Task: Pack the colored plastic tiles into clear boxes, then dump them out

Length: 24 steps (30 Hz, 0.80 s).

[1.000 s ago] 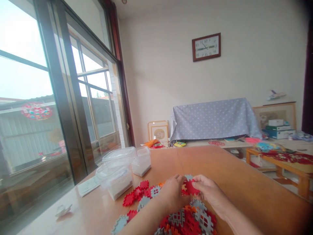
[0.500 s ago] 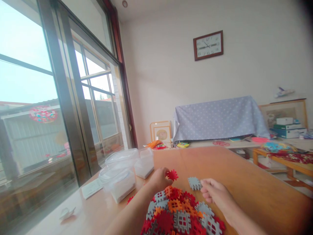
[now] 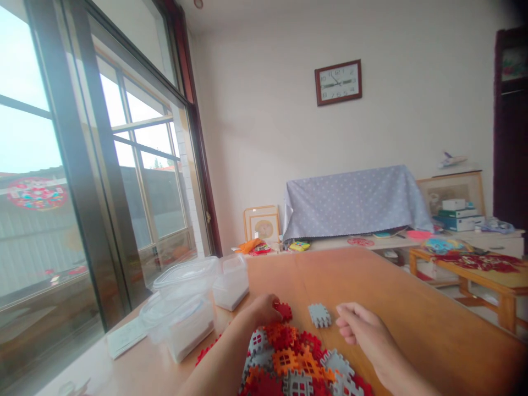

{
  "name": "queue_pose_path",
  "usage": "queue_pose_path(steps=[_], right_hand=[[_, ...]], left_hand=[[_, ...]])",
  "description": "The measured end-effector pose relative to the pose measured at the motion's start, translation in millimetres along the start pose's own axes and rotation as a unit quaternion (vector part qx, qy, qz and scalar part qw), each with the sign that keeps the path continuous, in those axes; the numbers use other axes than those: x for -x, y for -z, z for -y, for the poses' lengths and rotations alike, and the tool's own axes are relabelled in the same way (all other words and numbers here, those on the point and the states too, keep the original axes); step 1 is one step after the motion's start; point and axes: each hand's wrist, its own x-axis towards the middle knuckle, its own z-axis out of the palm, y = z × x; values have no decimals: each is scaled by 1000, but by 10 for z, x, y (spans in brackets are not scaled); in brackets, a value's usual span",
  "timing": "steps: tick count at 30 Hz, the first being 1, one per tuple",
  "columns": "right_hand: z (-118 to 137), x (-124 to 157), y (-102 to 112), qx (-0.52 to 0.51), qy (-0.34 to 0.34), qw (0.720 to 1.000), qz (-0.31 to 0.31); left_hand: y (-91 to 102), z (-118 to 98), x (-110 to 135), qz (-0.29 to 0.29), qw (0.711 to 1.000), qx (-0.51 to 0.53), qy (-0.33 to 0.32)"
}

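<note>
My left hand (image 3: 264, 309) reaches across the heap with its fingers closed on a red notched plastic building piece (image 3: 283, 311), beyond the heap's far edge. A grey square building piece (image 3: 319, 315) lies flat on the wooden table to the right of it. Just right of that grey piece, my right hand (image 3: 357, 324) has its fingers curled and thumb pressed in, with a small gap to the piece. Nothing shows in its grip. Below both hands sits a heap of red, orange and grey interlocking building pieces (image 3: 285, 360), several with window-like openings. My left forearm covers part of it.
Clear plastic containers (image 3: 190, 329) with lids stand on the left of the table (image 3: 371, 280), beside a pale flat booklet (image 3: 127, 336). A glass door (image 3: 136, 198) lies further left. At the back is a cloth-covered object (image 3: 350, 203); a low wooden bench (image 3: 482, 269) stands right.
My right hand has let go of the grey piece and drawn slightly away from it. My left hand has brought the red piece a little nearer to the heap. The view has turned slightly right.
</note>
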Motion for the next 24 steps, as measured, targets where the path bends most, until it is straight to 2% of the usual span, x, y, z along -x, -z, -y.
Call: queue_pose_path(steps=[3, 6, 14, 24], right_hand=[[5, 11, -9, -2, 7, 1000, 0], [13, 30, -13, -3, 9, 1000, -4], [55, 48, 5, 16, -5, 1000, 2], [41, 62, -38, 23, -2, 1000, 11]], left_hand=[[-6, 8, 28, -15, 999, -6, 34], [10, -9, 93, -17, 999, 1, 37], [104, -107, 340, -19, 1000, 5, 8], [192, -220, 764, 31, 999, 1, -44]])
